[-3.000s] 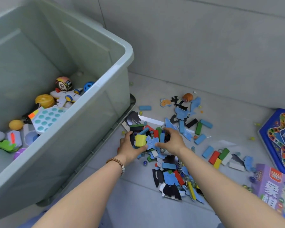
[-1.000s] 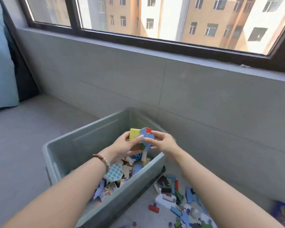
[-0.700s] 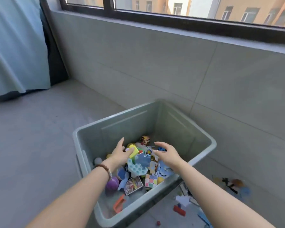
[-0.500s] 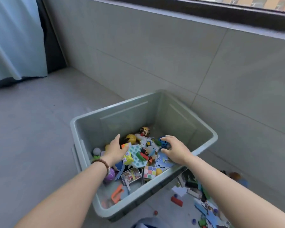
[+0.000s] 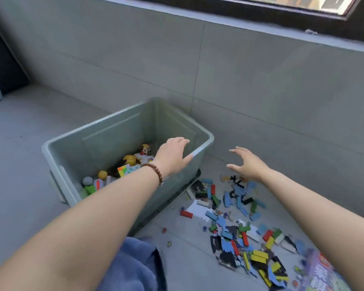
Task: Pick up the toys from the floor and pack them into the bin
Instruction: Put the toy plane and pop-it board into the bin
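A grey-green plastic bin (image 5: 76,135) stands on the floor by the wall, holding balls, a colourful cube and other toys (image 5: 122,169). My left hand (image 5: 173,153), with a bead bracelet on its wrist, hovers empty over the bin's right rim, fingers apart. My right hand (image 5: 247,163) is spread and empty above the floor, right of the bin. Below it a scatter of coloured blocks and blue and black puzzle pieces (image 5: 235,223) covers the floor, with a red block (image 5: 186,213) lying nearest the bin.
A purple game box (image 5: 322,274) lies at the bottom right corner. A few marbles (image 5: 164,229) dot the floor in front of the bin. My blue-clad knee (image 5: 135,267) is at the bottom centre. The tiled wall (image 5: 261,91) runs behind everything.
Both hands carried a handful of pieces from the floor into the bin, let them go there, and have now swung out to the right, empty.
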Tool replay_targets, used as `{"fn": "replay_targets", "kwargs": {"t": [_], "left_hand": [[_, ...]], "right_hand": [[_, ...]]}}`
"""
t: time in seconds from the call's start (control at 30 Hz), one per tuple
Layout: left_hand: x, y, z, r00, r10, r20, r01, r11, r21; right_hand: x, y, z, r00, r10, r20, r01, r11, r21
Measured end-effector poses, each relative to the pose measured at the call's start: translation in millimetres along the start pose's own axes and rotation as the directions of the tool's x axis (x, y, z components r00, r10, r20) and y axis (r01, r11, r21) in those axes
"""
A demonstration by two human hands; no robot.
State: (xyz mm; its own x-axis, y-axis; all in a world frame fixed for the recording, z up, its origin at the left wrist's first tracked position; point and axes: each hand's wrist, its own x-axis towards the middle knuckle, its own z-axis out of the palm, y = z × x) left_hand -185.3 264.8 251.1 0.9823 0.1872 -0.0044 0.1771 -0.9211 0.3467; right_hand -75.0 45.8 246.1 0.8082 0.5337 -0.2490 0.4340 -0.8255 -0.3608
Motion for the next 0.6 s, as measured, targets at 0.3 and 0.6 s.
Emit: {"fn": "replay_targets", "kwargs": {"t": [0.3,0.6], "left_hand": [[-12,-22,80,0.944,-0.099,0.314,-0.016,0.939,0.344],[9,-57,94,0.991,0.089,0.103,-0.119,0.935,0.334]], "right_hand": [[-23,61,61,0.983,0.032,0.181,-0.061,0.985,0.159],[33,38,115,0.971,-0.01,0.238,-0.053,0.964,0.259]]}}
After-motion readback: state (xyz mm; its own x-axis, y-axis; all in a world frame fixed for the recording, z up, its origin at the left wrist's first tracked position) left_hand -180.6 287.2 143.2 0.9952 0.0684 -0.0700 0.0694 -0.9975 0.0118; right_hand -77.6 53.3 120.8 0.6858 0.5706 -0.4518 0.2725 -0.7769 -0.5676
